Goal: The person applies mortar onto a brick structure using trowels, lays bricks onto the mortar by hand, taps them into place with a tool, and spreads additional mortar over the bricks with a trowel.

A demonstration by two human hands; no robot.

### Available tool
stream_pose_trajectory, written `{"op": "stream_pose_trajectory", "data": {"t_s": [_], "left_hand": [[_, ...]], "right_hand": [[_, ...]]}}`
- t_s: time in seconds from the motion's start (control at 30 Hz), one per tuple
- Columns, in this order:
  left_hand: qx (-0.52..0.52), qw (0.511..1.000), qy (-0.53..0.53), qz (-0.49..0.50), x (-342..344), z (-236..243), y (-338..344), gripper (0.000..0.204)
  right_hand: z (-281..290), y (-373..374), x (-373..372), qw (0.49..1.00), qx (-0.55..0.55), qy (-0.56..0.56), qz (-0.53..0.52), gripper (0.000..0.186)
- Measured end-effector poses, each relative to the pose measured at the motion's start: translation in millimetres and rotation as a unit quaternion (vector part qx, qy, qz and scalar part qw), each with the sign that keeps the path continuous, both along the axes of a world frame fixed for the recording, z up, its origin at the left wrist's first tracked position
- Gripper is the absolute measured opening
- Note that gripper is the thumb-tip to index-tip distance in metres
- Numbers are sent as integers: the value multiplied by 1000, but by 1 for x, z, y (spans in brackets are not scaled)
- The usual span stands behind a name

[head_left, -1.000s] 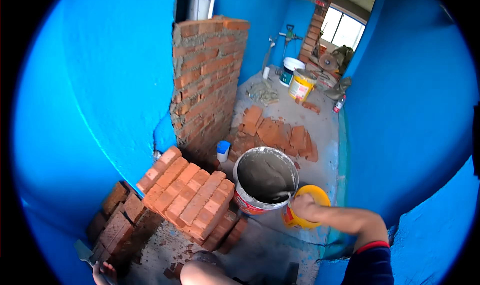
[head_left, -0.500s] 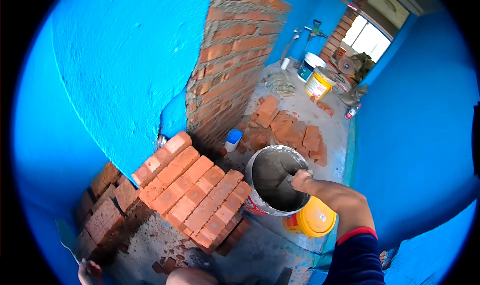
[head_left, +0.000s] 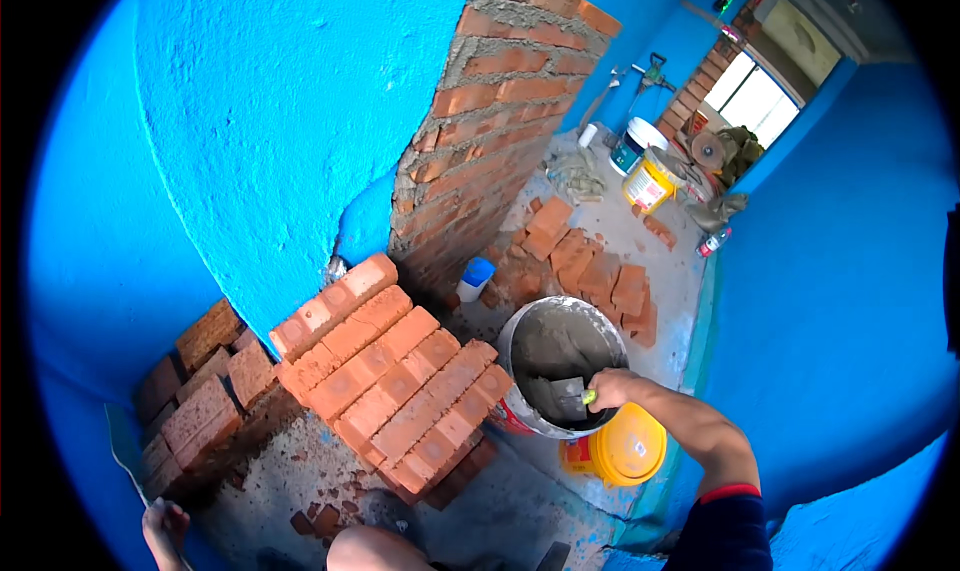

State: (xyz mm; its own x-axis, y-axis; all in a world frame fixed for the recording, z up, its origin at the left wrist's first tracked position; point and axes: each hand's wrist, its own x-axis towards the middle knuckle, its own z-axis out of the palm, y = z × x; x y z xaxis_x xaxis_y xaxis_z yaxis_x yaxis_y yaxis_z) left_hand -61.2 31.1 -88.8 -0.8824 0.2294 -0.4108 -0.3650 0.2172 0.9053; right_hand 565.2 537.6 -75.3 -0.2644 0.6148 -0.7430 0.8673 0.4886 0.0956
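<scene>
My right hand (head_left: 614,388) is closed round the light-green handle of a small flat-bladed scraper (head_left: 568,395). Its grey metal blade is in the wet mortar (head_left: 558,339), near the near side of a large bucket (head_left: 507,356) with a mortar-smeared rim. Down at the lower left, my left hand (head_left: 163,523) grips a trowel (head_left: 121,449), whose long blade points up beside the blue wall. Left of the bucket stands a stack of orange bricks (head_left: 395,371), its top ones laid side by side.
A yellow lidded bucket (head_left: 636,447) touches the mortar bucket's near right side. Loose bricks (head_left: 600,276) and a blue-and-white container (head_left: 474,279) lie beyond. The bare brick wall (head_left: 500,101) rises behind. More bricks (head_left: 205,411) sit at the left; paint buckets (head_left: 648,183) stand farther back.
My right hand has moved slightly down and the scraper's blade now shows in the mortar. My left hand has risen a little with the trowel. The whole view has shifted slightly.
</scene>
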Motion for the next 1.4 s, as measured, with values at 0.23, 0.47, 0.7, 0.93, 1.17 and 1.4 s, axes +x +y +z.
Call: {"op": "stream_pose_trajectory", "data": {"t_s": [0.23,0.47,0.7,0.93,1.17,1.4], "left_hand": [[25,999,-19,-39,31,24,26,21],[51,998,-20,-44,31,34,29,19],[104,993,-59,-18,48,70,40,25],[157,979,-131,27,48,67,19,26],[246,947,-197,57,40,68,-5,28],[222,958,-154,93,48,71,-32,27]], "right_hand": [[11,-6,36,970,-73,127,-193,33],[2,-17,62,916,-117,258,-284,29],[9,-55,77,858,-52,353,-369,24],[57,-99,70,799,-45,415,-433,20],[147,-160,15,812,9,406,-419,16],[172,-217,-118,789,-206,443,-372,17]]}}
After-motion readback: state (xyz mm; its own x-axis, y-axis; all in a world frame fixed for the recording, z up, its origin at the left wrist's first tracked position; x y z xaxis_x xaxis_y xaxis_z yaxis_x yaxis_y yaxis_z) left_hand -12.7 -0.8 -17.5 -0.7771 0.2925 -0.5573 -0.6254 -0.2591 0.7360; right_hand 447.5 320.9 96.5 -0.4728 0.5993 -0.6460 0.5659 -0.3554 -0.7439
